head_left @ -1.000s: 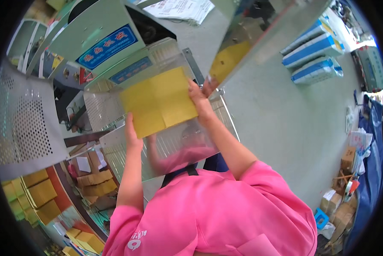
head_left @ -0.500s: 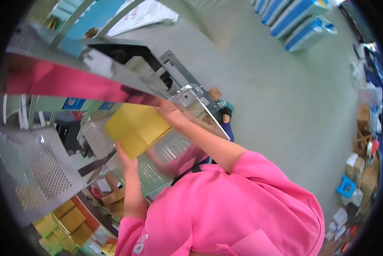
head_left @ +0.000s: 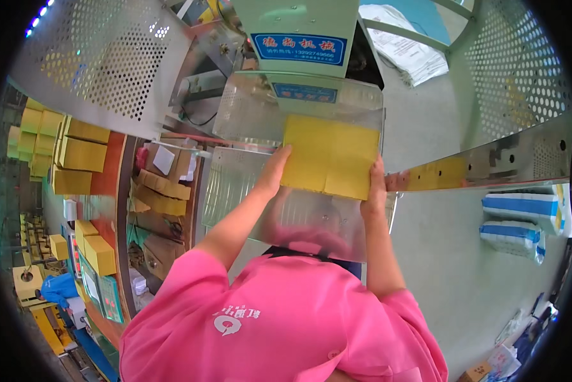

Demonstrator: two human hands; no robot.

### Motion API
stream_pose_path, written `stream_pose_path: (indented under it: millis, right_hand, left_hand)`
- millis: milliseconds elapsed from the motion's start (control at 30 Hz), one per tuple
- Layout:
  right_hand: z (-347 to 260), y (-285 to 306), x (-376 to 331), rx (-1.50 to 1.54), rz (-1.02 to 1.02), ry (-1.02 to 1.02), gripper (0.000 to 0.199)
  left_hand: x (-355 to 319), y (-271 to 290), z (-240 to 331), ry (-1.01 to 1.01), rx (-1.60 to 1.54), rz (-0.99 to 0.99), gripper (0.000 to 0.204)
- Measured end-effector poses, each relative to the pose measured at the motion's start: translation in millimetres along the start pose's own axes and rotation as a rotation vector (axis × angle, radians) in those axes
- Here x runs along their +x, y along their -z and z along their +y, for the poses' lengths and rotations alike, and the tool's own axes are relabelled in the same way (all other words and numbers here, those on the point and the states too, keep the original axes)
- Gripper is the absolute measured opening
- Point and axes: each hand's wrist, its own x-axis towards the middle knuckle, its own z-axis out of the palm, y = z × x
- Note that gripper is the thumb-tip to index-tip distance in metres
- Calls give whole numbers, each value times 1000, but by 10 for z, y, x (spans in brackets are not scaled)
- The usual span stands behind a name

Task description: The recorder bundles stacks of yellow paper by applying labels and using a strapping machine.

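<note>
A stack of yellow paper lies flat over a shiny metal tray, with a crease or seam running down its middle. My left hand grips its left edge, thumb along the side. On the opposite edge, my right hand presses with its fingers upright. Both hands hold the stack between them. Whether it rests on the metal or is slightly lifted, I cannot tell. Behind it stands a pale green machine with a blue label plate.
Perforated metal guards flank the machine. A steel bar with holes juts out at the right. On the left, a red-brown table bears yellow paper stacks. Blue and white packages lie on the floor at the right; a person in blue is far left.
My view and body have turned left to face the machine's metal tray. The yellow stack, tilted before, now sits squarely in front of me, still between both hands.
</note>
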Motion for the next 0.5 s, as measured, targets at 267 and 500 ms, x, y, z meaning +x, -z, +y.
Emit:
stream_pose_path:
  millis: [267, 500]
  right_hand:
    - [114, 70, 61, -15, 75, 1, 62]
    - [118, 73, 22, 28, 168, -115, 49]
  left_hand:
    - [24, -105, 20, -15, -81, -36, 59]
    - [8, -186, 15, -30, -83, -26, 54]
